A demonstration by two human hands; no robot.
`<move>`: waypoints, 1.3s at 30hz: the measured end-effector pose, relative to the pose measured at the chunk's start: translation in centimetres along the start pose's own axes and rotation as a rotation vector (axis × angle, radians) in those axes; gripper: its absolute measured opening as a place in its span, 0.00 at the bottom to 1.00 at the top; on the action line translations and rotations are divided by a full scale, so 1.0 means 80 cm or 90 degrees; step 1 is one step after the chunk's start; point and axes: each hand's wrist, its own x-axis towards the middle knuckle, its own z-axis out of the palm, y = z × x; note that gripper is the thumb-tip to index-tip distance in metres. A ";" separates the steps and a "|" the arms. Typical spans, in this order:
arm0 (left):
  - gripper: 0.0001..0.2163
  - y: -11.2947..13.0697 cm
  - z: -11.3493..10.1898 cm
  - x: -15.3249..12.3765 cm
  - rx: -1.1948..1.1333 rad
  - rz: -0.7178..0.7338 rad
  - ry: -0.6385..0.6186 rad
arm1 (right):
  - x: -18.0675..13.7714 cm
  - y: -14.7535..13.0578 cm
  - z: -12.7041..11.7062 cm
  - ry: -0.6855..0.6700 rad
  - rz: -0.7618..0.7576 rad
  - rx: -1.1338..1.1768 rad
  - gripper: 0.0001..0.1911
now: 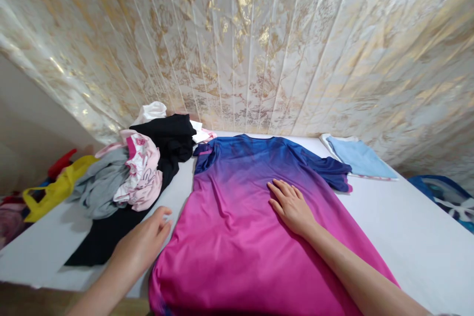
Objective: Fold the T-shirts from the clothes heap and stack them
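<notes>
A T-shirt [237, 217] fading from blue at the neck to bright pink at the hem lies spread out on the white table. Its collar points away from me, and the hem runs over the near edge. My right hand [292, 207] rests flat on the middle of the shirt, fingers stretched out. Just off the shirt's left side hovers my left hand [146, 234], loosely curled, with thumb and fingers apart and nothing in them. Light wrinkles cross the shirt near its left half. The right sleeve [333, 170] lies outward; the left one [204, 155] looks bunched.
Left of the shirt is a heap of black clothing [166, 133], a grey garment [103, 182] and a pink printed one [144, 182]. Folded light blue cloth [361, 158] lies at the back right. Beyond the white table [418, 237] hangs a gold-patterned curtain [259, 49].
</notes>
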 end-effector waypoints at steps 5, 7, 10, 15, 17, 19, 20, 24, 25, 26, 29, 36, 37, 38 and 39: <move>0.18 0.056 0.005 0.102 0.114 0.048 0.094 | 0.002 -0.004 -0.002 0.003 0.001 -0.001 0.27; 0.18 0.076 0.011 0.146 0.153 0.023 0.127 | 0.001 -0.005 -0.004 -0.001 0.007 -0.003 0.26; 0.13 0.094 0.017 0.191 0.194 0.010 0.108 | 0.000 -0.005 -0.006 -0.005 0.011 -0.002 0.26; 0.15 0.087 0.009 0.206 0.241 -0.011 0.164 | 0.002 -0.004 -0.006 -0.007 -0.003 0.006 0.26; 0.15 0.080 0.004 0.201 0.267 -0.008 0.161 | 0.003 -0.004 -0.006 -0.008 -0.010 0.009 0.26; 0.14 0.080 0.001 0.194 0.300 0.014 0.147 | 0.004 -0.004 -0.005 -0.007 -0.011 0.011 0.26; 0.14 0.083 0.000 0.190 0.318 0.020 0.153 | 0.005 -0.005 -0.006 -0.007 -0.011 0.012 0.26; 0.19 0.115 0.011 0.174 0.350 0.116 0.298 | 0.006 -0.007 -0.008 -0.006 -0.009 0.020 0.26; 0.19 0.125 0.019 0.170 0.331 0.190 0.317 | 0.007 -0.008 -0.009 -0.005 -0.008 0.024 0.26; 0.19 0.133 0.029 0.167 0.299 0.276 0.309 | 0.007 -0.009 -0.010 -0.005 -0.007 0.029 0.26; 0.20 0.142 0.072 0.158 0.203 0.444 0.188 | 0.005 -0.011 -0.013 -0.008 0.011 0.039 0.27; 0.26 0.117 0.117 0.149 0.259 0.435 0.113 | -0.011 0.063 -0.051 -0.011 0.102 0.038 0.20; 0.26 0.116 0.115 0.149 0.259 0.435 0.112 | -0.013 0.086 -0.059 0.002 0.133 0.040 0.18; 0.26 0.116 0.113 0.149 0.258 0.435 0.112 | -0.015 0.112 -0.066 0.030 0.189 0.030 0.18; 0.26 0.117 0.112 0.149 0.257 0.435 0.113 | -0.016 0.137 -0.073 0.065 0.261 0.007 0.18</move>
